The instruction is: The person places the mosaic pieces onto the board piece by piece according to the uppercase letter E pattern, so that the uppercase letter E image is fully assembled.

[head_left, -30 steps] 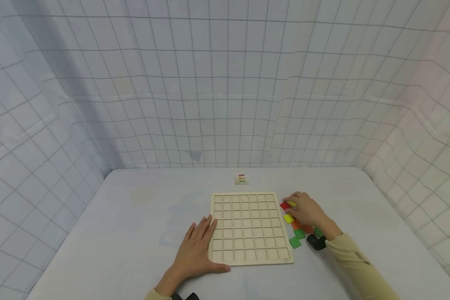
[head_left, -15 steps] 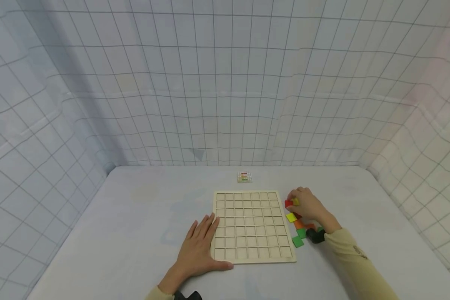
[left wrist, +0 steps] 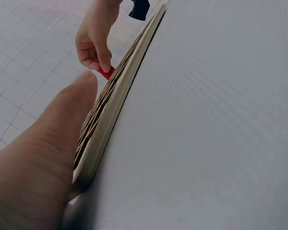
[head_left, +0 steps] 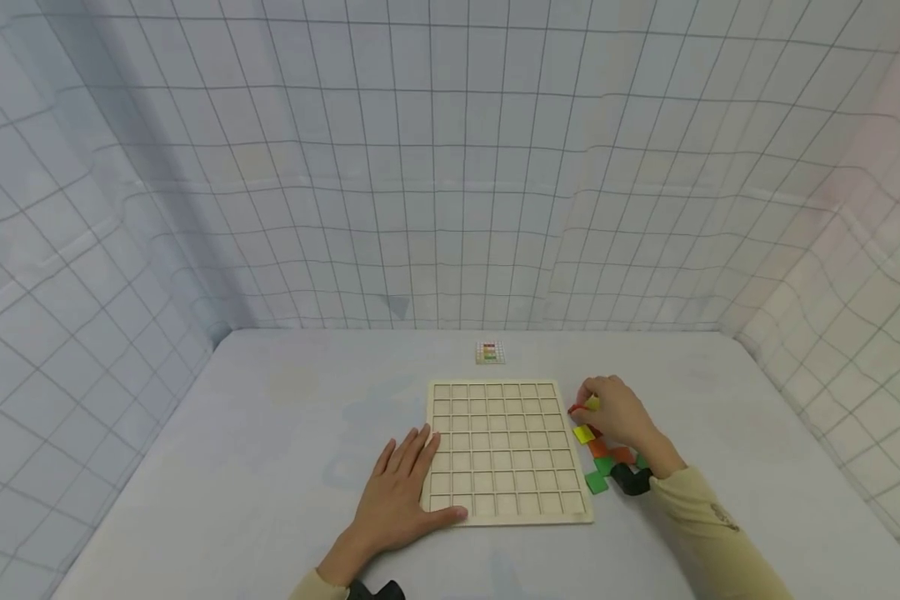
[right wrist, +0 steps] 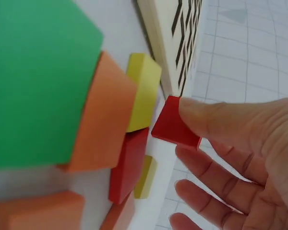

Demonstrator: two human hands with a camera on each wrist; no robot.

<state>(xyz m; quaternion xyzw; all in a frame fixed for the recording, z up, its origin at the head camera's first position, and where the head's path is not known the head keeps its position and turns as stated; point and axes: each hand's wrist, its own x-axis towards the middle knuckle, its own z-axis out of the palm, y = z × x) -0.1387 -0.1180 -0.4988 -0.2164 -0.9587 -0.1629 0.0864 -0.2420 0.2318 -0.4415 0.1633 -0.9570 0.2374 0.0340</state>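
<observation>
A pale wooden board (head_left: 510, 450) divided into square cells lies on the table. My left hand (head_left: 397, 496) rests at its near left corner, fingertips over the left edge and thumb along the front edge. Just off the board's right side, my right hand (head_left: 617, 414) pinches a red square tile (right wrist: 169, 125) between thumb and fingers, and the tile is tilted. Loose tiles lie below that hand: a yellow tile (right wrist: 146, 93), another red tile (right wrist: 129, 165), an orange tile (right wrist: 103, 115) and a green tile (right wrist: 43, 86) close to the wrist camera.
A small card (head_left: 490, 352) with a coloured grid pattern lies behind the board. More tiles, among them a green tile (head_left: 596, 482), lie near the board's right edge. White cloth with grid lines (head_left: 450, 208) hangs around the back and sides of the table.
My right hand has moved from over the pile onto the red tile, which it now pinches and has tipped up from lying flat. The left hand stays on the board.
</observation>
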